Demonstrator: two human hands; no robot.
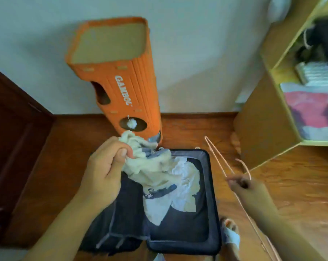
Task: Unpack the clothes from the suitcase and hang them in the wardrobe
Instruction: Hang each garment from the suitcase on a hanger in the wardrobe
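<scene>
A dark suitcase (212, 204) lies open on the wooden floor below me. My left hand (102, 170) grips a cream garment (151, 166) by its upper edge and holds it lifted over the case; the cloth hangs down with a dark printed band. More pale clothing (187, 178) lies inside the case. My right hand (242, 187) pinches a thin pink wire hanger (218, 159) to the right of the suitcase, its long side reaching up and left. The light wooden wardrobe (263, 119) stands at the right, shelves open.
An orange cardboard tower (125, 81) with round holes stands against the white wall behind the suitcase. A dark wooden door (14, 138) is at the left. Folded clothes (314, 113) fill the wardrobe shelves. A foot in a pale sandal (231, 234) is beside the case's right corner.
</scene>
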